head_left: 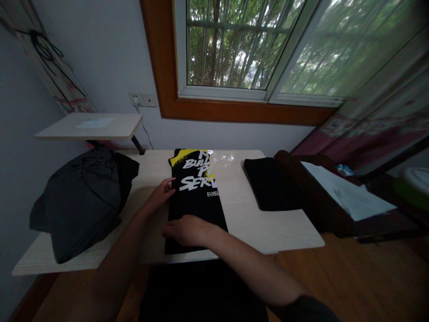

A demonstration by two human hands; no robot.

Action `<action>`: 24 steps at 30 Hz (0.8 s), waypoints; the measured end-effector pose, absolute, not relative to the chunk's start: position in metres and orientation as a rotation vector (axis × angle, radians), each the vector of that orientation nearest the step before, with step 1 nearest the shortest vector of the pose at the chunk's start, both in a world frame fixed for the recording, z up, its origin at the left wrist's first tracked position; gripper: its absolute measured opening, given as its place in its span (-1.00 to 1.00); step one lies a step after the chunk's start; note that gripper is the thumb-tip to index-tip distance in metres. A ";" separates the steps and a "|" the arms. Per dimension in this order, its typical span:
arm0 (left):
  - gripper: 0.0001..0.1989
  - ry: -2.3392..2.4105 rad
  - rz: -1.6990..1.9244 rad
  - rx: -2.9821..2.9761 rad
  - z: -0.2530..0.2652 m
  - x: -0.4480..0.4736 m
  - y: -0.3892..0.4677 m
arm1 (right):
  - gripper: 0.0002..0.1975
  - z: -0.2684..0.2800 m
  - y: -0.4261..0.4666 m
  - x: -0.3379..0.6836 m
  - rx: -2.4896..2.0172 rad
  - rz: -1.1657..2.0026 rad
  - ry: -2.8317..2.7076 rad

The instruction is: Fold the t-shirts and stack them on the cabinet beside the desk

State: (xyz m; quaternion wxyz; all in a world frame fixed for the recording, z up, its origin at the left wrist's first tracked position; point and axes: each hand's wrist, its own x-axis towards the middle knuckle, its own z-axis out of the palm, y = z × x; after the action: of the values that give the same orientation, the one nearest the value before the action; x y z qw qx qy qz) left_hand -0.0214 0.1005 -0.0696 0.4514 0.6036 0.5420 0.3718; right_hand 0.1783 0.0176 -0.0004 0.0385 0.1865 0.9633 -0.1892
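A black T-shirt (197,214) with a yellow patch and white lettering lies folded into a long strip on the pale table, its print cut off at the right fold. My left hand (162,192) is at the strip's left edge, halfway up, fingers slightly bent and apart, their tips touching the cloth. Reaching across the lower part from the right, my right hand (187,229) has its fingers together at the same left edge. The thumb of that hand is hidden.
Left on the table (244,228) sits a heaped dark grey garment (83,197), beneath a small raised shelf (97,125). A folded black cloth (271,185) lies at the right. Beyond it, papers (345,192) rest on a dark brown surface. A window stands behind.
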 end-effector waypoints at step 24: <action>-0.43 1.420 0.921 1.485 -0.077 -0.030 0.100 | -0.69 -0.034 0.016 0.157 0.499 -1.133 2.879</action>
State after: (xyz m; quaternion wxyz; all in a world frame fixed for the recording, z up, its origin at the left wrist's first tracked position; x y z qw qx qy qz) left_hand -0.0300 0.0995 -0.0775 0.4305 0.5952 0.5692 0.3694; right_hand 0.1571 0.0163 -0.0336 0.0038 0.1591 0.9187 -0.3616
